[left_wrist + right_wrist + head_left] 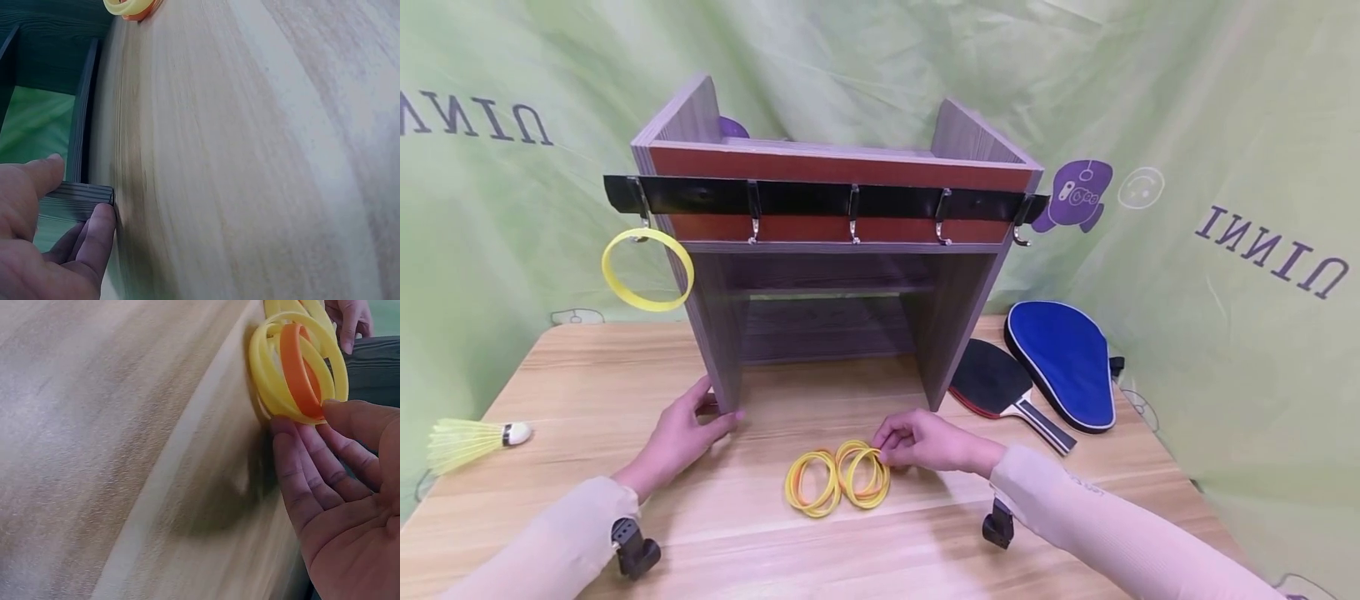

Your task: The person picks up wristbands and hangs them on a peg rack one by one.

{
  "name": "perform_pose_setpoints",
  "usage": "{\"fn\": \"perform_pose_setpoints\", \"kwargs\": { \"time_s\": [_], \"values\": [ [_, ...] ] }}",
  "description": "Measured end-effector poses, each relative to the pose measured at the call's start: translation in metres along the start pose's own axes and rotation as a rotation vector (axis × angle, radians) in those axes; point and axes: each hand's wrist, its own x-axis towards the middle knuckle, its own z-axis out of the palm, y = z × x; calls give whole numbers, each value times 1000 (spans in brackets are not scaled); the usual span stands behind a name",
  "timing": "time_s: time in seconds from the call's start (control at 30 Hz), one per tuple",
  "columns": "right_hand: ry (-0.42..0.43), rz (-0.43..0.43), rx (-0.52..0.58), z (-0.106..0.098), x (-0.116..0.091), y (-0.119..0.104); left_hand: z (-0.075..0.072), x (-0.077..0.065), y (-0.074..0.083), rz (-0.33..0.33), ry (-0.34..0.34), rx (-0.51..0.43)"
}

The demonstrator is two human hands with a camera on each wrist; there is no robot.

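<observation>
A grey wood-grain stand (722,367) with a red front board is at the middle of the table. My left hand (681,433) grips the lower front corner of its left side panel (81,192), thumb on the inner face, fingers on the outer. Two piles of yellow and orange rings lie before the stand: a left pile (815,508) and a right pile (867,502). At the right pile, my right hand (928,442) pinches the edge of a yellow ring (265,394) between thumb and fingers. An orange ring (292,369) sits within that pile.
A black strip (805,197) with several metal hooks runs across the stand's front. From its leftmost hook hangs a yellow ring (651,305). Right of the stand lie a table tennis bat (992,375) and a blue case (1060,358). At far left is a yellow shuttlecock (467,442).
</observation>
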Motion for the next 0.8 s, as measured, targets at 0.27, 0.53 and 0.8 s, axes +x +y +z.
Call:
{"fn": "perform_pose_setpoints", "kwargs": {
  "time_s": [0.27, 0.53, 0.8],
  "values": [
    [5, 14, 48, 0, -5, 6, 1, 0, 0, -4, -6, 12],
    [23, 40, 78, -4, -16, 11, 5, 5, -1, 10, -23, 11],
    [-19, 133, 257, -11, -17, 11, 0, 2, -3, 12, -17, 16]
  ]
}}
